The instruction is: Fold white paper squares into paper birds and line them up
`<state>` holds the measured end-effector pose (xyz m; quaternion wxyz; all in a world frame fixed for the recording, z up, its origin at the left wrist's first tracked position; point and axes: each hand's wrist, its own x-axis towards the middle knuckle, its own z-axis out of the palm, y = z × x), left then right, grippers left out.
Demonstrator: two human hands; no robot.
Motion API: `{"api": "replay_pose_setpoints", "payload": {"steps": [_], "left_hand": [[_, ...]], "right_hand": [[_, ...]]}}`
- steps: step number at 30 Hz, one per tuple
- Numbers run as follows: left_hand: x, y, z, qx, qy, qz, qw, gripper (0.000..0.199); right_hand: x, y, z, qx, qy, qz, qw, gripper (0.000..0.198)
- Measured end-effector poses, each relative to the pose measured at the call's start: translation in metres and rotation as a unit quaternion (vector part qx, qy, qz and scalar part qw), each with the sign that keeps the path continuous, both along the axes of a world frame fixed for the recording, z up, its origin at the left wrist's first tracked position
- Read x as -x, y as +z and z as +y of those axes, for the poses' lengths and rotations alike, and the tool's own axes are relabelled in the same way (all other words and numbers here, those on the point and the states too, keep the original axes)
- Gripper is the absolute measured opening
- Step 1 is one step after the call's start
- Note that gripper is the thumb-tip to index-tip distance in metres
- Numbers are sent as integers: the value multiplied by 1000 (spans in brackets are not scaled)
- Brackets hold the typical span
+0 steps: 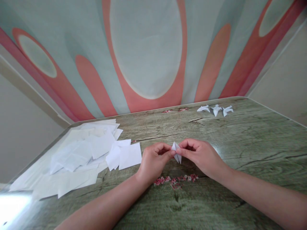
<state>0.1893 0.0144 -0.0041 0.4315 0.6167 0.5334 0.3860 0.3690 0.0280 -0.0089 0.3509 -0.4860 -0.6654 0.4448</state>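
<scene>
Currently pinching a small folded paper (177, 158) between both hands, above the middle of the wood-patterned table (251, 137). Pressing the thumb and forefinger of the left hand (151, 161) onto its left side, and gripping its right side likewise with the fingers (190, 154) of the right hand (208, 159). Holding it tilted slightly, pointed at top and bottom, creased down its length; leaving unclear any contact between its lower tip and the table. Curling the remaining fingers inward, partly out of sight. Having loose white squares (130, 156) lying just beside the left hand, next to a wide, untidy heap of paper sheets (72, 156) spreading over the table's left end. Showing three white paper birds (216, 110) standing or lying in a row near the far edge, toward the right, well apart from both hands. Facing a pink-and-grey patterned wall (146, 48) beyond the table.
</scene>
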Motion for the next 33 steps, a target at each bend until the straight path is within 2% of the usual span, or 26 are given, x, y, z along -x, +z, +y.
{"api": "replay_pose_setpoints", "payload": {"steps": [4, 8, 11, 14, 18, 22, 28, 33], "left_hand": [[-1, -4, 5, 76, -30, -141, 987, 18], [0, -8, 8, 96, -28, -222, 970, 28], [0, -10, 8, 90, -6, -219, 971, 32], [-1, -9, 7, 98, -5, -222, 970, 28], [1, -5, 4, 115, -34, -256, 959, 24], [3, -1, 5, 124, -50, -259, 957, 26], [6, -5, 9, 131, -25, -246, 960, 25], [9, -6, 12, 126, 4, -252, 959, 26]], "right_hand": [[-1, -2, 0, -14, 26, 42, 999, 29], [2, -6, -4, -48, 35, 50, 997, 27], [5, -10, -7, -131, 31, 20, 991, 26], [6, -15, -7, -230, 29, -6, 973, 27], [4, -20, -6, -301, 29, -39, 953, 35], [2, -23, -2, -323, 41, -52, 944, 37], [2, -22, -3, -311, 41, -64, 947, 36], [1, -18, -4, -302, 70, -52, 949, 33]]}}
